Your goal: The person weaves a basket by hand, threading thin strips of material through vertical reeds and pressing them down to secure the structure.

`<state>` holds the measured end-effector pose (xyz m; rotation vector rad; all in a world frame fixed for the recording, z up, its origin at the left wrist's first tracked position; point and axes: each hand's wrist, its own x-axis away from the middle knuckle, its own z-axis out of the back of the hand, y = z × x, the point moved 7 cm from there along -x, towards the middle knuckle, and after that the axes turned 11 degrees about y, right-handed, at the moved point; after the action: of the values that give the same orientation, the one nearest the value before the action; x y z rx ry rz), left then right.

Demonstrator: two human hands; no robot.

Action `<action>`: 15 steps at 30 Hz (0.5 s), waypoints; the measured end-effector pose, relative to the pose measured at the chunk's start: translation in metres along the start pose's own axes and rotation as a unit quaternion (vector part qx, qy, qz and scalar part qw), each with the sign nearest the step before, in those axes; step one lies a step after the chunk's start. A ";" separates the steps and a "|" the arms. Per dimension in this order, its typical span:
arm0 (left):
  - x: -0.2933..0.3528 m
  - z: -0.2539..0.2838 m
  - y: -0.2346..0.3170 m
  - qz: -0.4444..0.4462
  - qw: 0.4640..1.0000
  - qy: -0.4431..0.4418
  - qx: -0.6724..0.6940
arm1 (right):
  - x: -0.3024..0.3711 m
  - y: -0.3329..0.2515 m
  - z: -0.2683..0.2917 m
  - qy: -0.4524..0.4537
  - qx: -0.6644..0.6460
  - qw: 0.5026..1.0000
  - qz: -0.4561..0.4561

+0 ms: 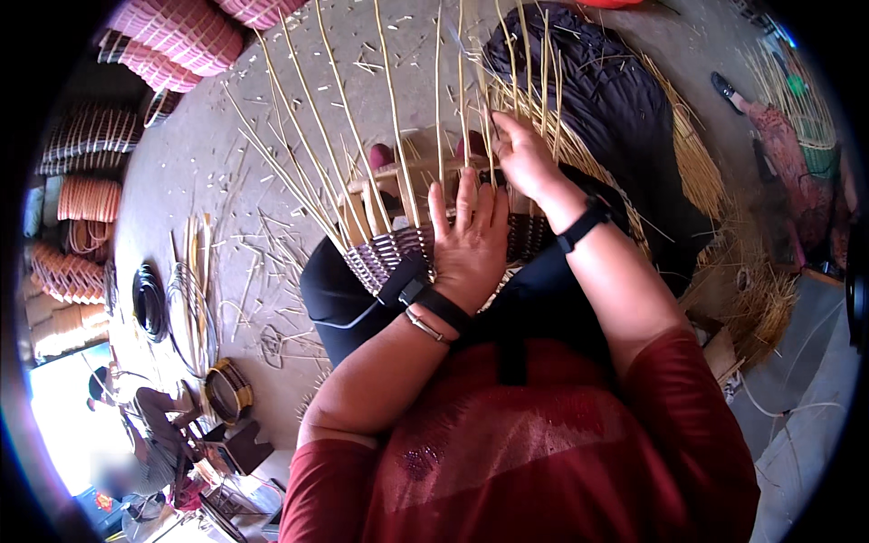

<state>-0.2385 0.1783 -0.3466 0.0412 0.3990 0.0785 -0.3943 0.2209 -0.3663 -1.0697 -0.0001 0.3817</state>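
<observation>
A half-woven basket (389,258) sits on my lap, its lower wall a dark and light weave. Tall pale rods (396,109) rise from the wall and fan outward. My left hand (468,240) lies flat on the woven wall with its fingers stretched up between the rods. Beyond it and to the right, my right hand (525,158) is closed, thumb and fingers pinched at a thin strand (494,125) among the upright rods. A wooden piece (421,172) shows behind the rods, with the toes of two dark red shoes (381,156) past it.
Bundled pale rods (697,167) lie at the right, partly under a dark cloth (597,90). Stacked pink baskets (181,36) stand far left. Coiled dark strips (148,301) and scattered offcuts (262,244) lie on the floor. Other people (787,172) work at the right and lower left.
</observation>
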 end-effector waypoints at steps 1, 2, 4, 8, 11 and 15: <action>-0.003 0.000 0.000 -0.007 1.000 -0.004 -0.010 | -0.003 -0.006 -0.001 0.014 0.037 0.998 0.040; -0.007 0.004 0.003 -0.011 1.000 -0.009 -0.013 | -0.003 -0.002 0.000 0.027 0.081 0.993 0.078; -0.018 0.008 0.008 -0.002 0.999 -0.030 0.021 | 0.004 0.000 0.024 0.160 0.015 0.955 0.248; -0.025 -0.002 0.002 0.072 0.995 -0.035 0.062 | 0.057 0.039 0.071 0.108 -0.373 0.888 -0.246; -0.033 -0.002 0.007 0.072 0.996 -0.047 0.036 | 0.083 0.034 0.079 0.112 -0.474 0.824 -0.291; -0.027 0.019 -0.030 0.063 0.991 0.106 -0.053 | 0.066 -0.096 0.062 -0.032 -0.499 0.859 -0.112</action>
<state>-0.2540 0.1459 -0.3208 -0.0478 0.6036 0.2310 -0.3149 0.2538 -0.2658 -2.0637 -0.4226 0.1858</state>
